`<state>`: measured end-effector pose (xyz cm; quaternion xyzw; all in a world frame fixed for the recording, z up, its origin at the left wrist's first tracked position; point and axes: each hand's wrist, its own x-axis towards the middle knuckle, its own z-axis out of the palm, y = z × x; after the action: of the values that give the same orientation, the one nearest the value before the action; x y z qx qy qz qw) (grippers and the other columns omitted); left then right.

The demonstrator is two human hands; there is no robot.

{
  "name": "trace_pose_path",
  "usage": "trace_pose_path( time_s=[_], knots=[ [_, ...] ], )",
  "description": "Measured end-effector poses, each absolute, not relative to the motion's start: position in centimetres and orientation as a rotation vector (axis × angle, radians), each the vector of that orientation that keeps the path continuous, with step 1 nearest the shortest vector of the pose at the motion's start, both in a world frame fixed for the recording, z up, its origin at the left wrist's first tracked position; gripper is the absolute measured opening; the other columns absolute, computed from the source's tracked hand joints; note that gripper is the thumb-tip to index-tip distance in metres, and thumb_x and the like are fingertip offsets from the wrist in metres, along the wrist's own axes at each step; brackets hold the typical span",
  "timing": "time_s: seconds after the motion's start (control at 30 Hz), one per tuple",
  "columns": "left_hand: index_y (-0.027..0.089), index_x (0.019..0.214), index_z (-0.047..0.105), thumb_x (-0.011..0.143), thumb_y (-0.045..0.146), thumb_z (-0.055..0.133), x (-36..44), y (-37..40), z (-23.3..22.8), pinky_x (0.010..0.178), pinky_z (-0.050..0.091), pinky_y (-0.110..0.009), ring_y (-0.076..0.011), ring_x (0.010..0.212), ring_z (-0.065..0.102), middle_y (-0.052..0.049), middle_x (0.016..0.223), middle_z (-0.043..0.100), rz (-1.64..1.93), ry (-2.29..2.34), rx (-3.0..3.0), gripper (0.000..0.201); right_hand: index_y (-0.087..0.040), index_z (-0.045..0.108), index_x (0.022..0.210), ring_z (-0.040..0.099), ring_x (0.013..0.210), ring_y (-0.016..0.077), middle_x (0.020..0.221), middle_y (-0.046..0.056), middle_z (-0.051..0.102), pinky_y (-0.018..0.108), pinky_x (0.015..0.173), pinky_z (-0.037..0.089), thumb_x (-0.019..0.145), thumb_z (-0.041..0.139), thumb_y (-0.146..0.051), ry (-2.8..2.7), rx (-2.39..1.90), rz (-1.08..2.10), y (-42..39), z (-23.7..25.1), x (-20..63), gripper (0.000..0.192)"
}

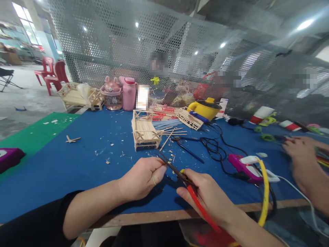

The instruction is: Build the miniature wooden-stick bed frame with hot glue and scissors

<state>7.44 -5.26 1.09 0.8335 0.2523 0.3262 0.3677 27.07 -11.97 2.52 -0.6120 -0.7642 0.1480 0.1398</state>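
The left hand [141, 178] had its fingers [157, 175] pinched shut on a thin wooden stick [162, 157], which ran up and away from the fingertips toward the small stick-built bed [144, 132] just beyond them. The right hand [209, 195] had its fingers closed around the red handles of a pair of cutters [183, 178], whose dark blades met the stick right beside the left fingertips (the exact bite point was too small to make out). A clean cut seemed to call for holding the stick steady close to the blades and squeezing squarely across it. Offcuts littered the blue desk [84, 164] ahead of the fingers; a purple glue gun [243, 164] lay off to the right.
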Motion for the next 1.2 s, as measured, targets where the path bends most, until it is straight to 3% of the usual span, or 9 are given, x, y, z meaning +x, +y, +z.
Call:
trace_pose_path(
  time_s=[0.4,0.57,0.73,0.93,1.2],
  knots=[
    [0.018,0.07,0.052,0.093,0.028,0.032,7.6,-5.3,0.3,0.065,0.038,-0.022,-0.0127,0.065,0.048,0.0,0.068,0.053,0.82,0.704,2.152,0.032,-0.023,0.047,0.071,0.046,0.048,0.0112,0.056,-0.004,0.053,0.023,0.049,0.034,0.083,0.053,-0.041,-2.1,-1.729,0.509,-12.6,1.9,27.4,0.022],
    [0.017,0.083,0.057,0.095,0.035,0.033,7.8,-5.3,-0.1,0.068,0.039,-0.021,-0.013,0.072,0.053,-0.002,0.078,0.061,0.877,0.689,2.053,0.033,-0.023,0.049,0.074,0.051,0.052,0.0127,0.059,-0.003,0.057,0.023,0.051,0.037,0.082,0.054,-0.042,-2.031,-1.758,0.489,-12.7,1.6,27.2,0.021],
    [0.016,0.074,0.061,0.095,0.033,0.034,7.7,-5.3,0.0,0.064,0.04,-0.021,-0.0125,0.064,0.055,-0.003,0.069,0.063,0.847,0.801,2.181,0.038,-0.023,0.047,0.073,0.051,0.053,0.0142,0.06,-0.002,0.057,0.025,0.052,0.035,0.08,0.056,-0.042,-2.036,-1.865,0.449,-12.9,1.8,26.5,0.022],
    [0.019,0.101,0.065,0.094,0.023,0.034,7.4,-5.4,0.4,0.085,0.044,-0.024,-0.0175,0.094,0.062,-0.007,0.103,0.068,0.778,0.616,2.392,0.032,-0.023,0.046,0.08,0.054,0.064,0.0166,0.074,0.001,0.061,0.025,0.057,0.036,0.076,0.059,-0.039,-2.025,-1.891,0.406,-12.9,1.8,25.7,0.021],
    [0.016,0.083,0.063,0.095,0.028,0.036,7.7,-5.9,-0.2,0.069,0.045,-0.023,-0.0141,0.071,0.059,-0.004,0.075,0.065,0.777,0.637,2.41,0.032,-0.023,0.042,0.066,0.046,0.051,0.0124,0.057,-0.002,0.054,0.024,0.052,0.033,0.086,0.044,-0.046,-2.095,-1.728,0.504,-11.5,1.8,26.7,0.031]
  ],
)
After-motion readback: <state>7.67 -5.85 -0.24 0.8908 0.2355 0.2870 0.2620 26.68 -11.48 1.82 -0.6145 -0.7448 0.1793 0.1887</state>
